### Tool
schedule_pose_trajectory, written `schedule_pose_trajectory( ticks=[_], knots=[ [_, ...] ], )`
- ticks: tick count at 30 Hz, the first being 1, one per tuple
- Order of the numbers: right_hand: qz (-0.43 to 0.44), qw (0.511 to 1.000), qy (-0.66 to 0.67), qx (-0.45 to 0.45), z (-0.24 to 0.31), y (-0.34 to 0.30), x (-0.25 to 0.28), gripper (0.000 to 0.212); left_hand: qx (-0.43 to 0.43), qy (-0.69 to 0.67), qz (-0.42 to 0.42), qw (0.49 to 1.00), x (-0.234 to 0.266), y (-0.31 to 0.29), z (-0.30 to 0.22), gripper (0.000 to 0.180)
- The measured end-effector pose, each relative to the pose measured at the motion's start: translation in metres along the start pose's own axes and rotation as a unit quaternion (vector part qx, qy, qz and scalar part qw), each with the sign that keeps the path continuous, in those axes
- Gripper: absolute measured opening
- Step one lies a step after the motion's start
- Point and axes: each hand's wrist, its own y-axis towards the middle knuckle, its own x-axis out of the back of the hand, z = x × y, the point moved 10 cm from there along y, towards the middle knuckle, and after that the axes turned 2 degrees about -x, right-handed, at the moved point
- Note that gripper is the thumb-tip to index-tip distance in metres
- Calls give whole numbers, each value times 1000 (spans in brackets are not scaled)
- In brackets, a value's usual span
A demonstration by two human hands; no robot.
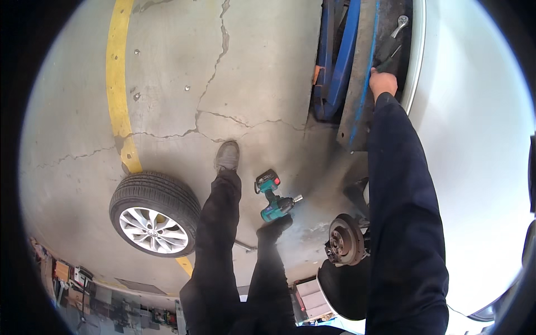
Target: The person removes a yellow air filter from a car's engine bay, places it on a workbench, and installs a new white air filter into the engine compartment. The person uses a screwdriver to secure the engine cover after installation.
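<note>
Ratchet [392, 40] along right side of lift platform [357, 84] | right hand [383, 84] at its handle, clamping unclear | overreaching could knock it loose; impact wrench [272, 196] left of platform could trip wearer

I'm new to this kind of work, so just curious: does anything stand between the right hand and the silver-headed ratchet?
Yes: a dark, slim-tipped tool lies at the right hand, between it and the head of the ratchet. Nothing else visible blocks that gap; whether the fingers grip the tool, I can't tell.
</note>
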Motion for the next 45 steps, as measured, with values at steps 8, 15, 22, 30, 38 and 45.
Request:
schedule_pose_trajectory(
  ticks=[8,15,22,30,38,45],
  knots=[
    [-167,883,429,-91,-9,-147,70,44,-65,35,-28,997,45,21,18,42],
    [205,760,597,-156,-58,-492,86,38,-252,74,-89,961,152,92,-65,42],
    [412,626,651,-119,-186,-777,193,53,-526,-199,64,825,92,-148,-357,34],
    [76,718,691,-30,-467,-923,274,47,-574,-45,387,720,-189,-494,-284,33],
    [-126,592,723,-333,-683,-1234,226,41,-600,310,502,540,-461,-607,-33,43],
    [-457,331,671,-482,-742,-1442,207,48,-369,476,531,596,-597,-699,204,39]
  ],
)
